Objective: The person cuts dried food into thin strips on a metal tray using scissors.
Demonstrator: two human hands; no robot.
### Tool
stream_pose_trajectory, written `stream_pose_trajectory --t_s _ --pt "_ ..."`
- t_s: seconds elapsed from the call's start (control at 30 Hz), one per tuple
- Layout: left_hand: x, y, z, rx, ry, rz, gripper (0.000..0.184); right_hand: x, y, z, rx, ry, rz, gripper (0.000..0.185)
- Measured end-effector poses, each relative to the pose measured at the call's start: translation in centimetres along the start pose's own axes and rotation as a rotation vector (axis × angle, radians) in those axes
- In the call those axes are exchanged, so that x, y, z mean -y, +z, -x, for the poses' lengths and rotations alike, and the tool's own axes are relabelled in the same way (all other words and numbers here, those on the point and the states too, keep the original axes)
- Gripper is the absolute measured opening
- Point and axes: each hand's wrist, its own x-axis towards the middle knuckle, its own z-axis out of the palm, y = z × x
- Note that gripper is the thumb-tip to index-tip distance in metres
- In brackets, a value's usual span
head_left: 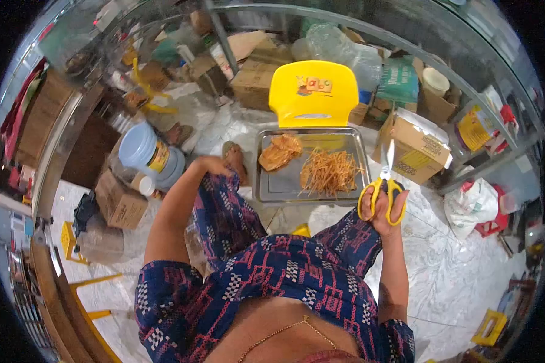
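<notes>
My right hand point(379, 211) holds a pair of scissors point(386, 181) with yellow and black handles, fingers through the loops. The blades point up and away, beside the tray's right edge. My left hand point(214, 165) lies on my left knee, fingers laid loosely over the patterned cloth and holding nothing. Between and beyond my knees is a metal tray point(277, 184) on a yellow chair. In it sit a stack of flat orange-brown pieces point(280, 152) at the left and a heap of thin orange-brown strips point(330, 171) at the right.
The yellow chair back point(313, 97) rises behind the tray. Cardboard boxes point(415, 145) stand at the right, near a white sack point(471, 209). Blue buckets point(151, 156) and another carton point(120, 199) are at the left. Metal-framed shelving surrounds the marble-patterned floor point(454, 284).
</notes>
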Motion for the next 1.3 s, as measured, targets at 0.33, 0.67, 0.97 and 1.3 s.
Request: stream_pose_trajectory --t_s 0.33,0.67,0.97,1.3 --pt "3.0 -1.3 -8.6 0.331 0.009 0.265 0.073 1.9 -0.3 -0.1 0.244 0.109 0.021 0.083" --pt "2.7 0.0 -8.3 0.246 0.033 0.009 0.065 2.2 0.1 1.0 0.208 0.044 0.036 0.071" --pt "3.0 2.0 -7.7 0.136 0.012 -0.149 0.058 2.1 -0.4 0.4 0.215 0.040 0.057 0.066" --pt "3.6 1.8 -8.1 0.088 -0.118 -0.152 0.049 3.0 0.3 0.6 0.144 0.065 0.073 0.066"
